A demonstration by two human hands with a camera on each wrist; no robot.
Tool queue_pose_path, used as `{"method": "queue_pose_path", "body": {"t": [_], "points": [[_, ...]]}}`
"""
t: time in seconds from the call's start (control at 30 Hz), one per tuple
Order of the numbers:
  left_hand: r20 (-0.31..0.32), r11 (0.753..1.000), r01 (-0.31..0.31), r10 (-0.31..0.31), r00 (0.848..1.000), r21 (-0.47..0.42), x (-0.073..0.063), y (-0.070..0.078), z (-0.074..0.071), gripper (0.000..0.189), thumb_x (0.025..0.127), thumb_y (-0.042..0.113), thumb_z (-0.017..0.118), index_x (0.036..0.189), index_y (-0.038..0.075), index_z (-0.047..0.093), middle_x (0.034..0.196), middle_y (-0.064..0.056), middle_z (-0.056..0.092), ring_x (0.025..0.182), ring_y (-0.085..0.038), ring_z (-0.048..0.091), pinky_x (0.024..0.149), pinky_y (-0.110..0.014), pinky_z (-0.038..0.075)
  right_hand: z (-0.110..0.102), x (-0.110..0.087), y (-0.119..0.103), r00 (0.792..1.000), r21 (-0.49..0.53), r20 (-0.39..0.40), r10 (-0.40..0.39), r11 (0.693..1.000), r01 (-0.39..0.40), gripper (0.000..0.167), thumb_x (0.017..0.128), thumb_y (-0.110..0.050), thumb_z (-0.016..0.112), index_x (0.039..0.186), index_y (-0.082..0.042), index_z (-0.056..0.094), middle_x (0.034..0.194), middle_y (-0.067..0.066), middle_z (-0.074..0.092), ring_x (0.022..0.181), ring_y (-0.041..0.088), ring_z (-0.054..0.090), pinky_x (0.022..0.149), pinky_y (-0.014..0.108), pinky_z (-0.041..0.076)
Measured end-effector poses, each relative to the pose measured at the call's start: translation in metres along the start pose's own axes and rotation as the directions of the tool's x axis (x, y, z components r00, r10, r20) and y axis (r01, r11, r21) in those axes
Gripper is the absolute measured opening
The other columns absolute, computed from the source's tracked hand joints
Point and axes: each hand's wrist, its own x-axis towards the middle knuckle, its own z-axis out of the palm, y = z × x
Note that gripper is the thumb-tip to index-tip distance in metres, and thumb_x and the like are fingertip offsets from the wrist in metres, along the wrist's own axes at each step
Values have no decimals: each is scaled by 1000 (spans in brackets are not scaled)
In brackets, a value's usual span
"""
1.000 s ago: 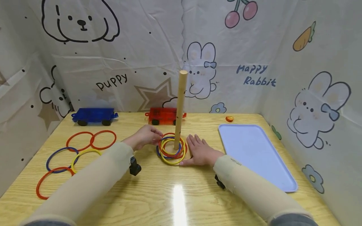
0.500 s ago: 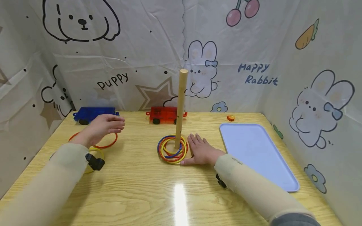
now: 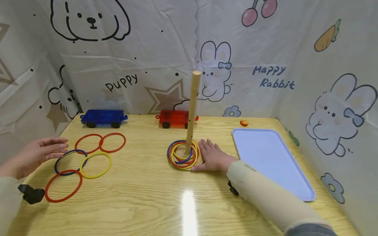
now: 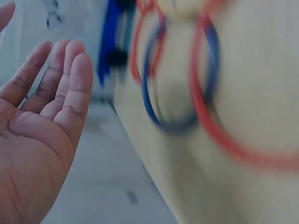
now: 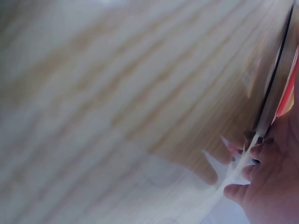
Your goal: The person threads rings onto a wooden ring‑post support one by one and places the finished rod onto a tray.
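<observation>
At the table's left edge, my left hand (image 3: 39, 154) hovers with fingers loosely extended, holding nothing. Just right of its fingertips lies a blue ring (image 4: 145, 88), and a near red ring (image 3: 45, 190) overlaps it. A yellow ring (image 3: 111, 160) touches these two, while two more red rings (image 3: 125, 141) overlap farther back. An upright wooden pole (image 3: 192, 111) stands mid-table with several red, blue and yellow rings (image 3: 168, 154) piled around its foot. My right hand (image 3: 215, 158) rests flat beside that pile, fingers spread, thumb at its front.
A blue toy wagon (image 3: 103, 118) and a red toy wagon (image 3: 177, 118) stand along the back edge. On the right lies a pale lavender tray (image 3: 265, 157), with a small orange-red piece (image 3: 243, 123) behind it. Printed cloth walls (image 3: 165, 59) enclose the table.
My left hand let go of a red ring at the pole's foot, where it dropped into the pile. It then swept left past the loose rings. My right hand stayed put.
</observation>
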Motion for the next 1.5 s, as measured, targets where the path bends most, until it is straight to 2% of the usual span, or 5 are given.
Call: {"method": "queue_pose_path", "body": {"t": [0.33, 0.47, 0.6, 0.9, 1.5], "points": [[-53, 983, 181, -183, 982, -25, -34, -63, -28, 32, 108, 5, 55, 100, 33, 66, 98, 20, 66, 86, 2, 67, 72, -22, 59, -1, 0, 1, 1000, 8, 6, -2, 1000, 2, 120, 89, -77, 60, 163, 2, 9, 170, 22, 5, 155, 41, 1, 124, 58, 11], [-84, 968, 220, -211, 974, 118, -38, -72, -28, 18, 108, 10, 57, 114, -3, 68, 101, 18, 61, 86, 10, 60, 73, -21, 58, -1, 0, 0, 1000, 5, 4, -1, 1000, 1, 120, 89, -76, 60, 163, 3, 10, 170, 22, 5, 156, 41, 1, 124, 58, 11], [-97, 906, 207, -184, 978, 369, -41, -70, -21, 52, 106, 13, 60, 128, -31, 44, 105, 0, 68, 85, 13, 55, 71, -17, 53, 0, 0, 0, 1000, 3, 2, -8, 1000, 8, 118, 90, -74, 61, 163, 3, 10, 170, 23, 6, 155, 42, 2, 124, 58, 12], [-41, 708, 111, -116, 992, 698, -40, -49, -3, 14, 92, 5, 74, 93, -8, 69, 83, -2, 67, 69, -3, 53, 59, -24, 48, 0, -1, -2, 1000, 18, -4, -16, 1000, 16, 118, 91, -73, 62, 163, 4, 10, 169, 23, 6, 155, 42, 2, 124, 58, 11], [-61, 885, 159, -148, 987, 438, -20, -7, -3, 37, 107, 3, 52, 125, -29, 49, 101, -6, 69, 81, -6, 65, 71, -28, 59, -2, -2, -1, 1000, 14, -6, -21, 1000, 21, 117, 91, -71, 63, 162, 5, 10, 169, 24, 7, 155, 44, 3, 123, 59, 13]]}}
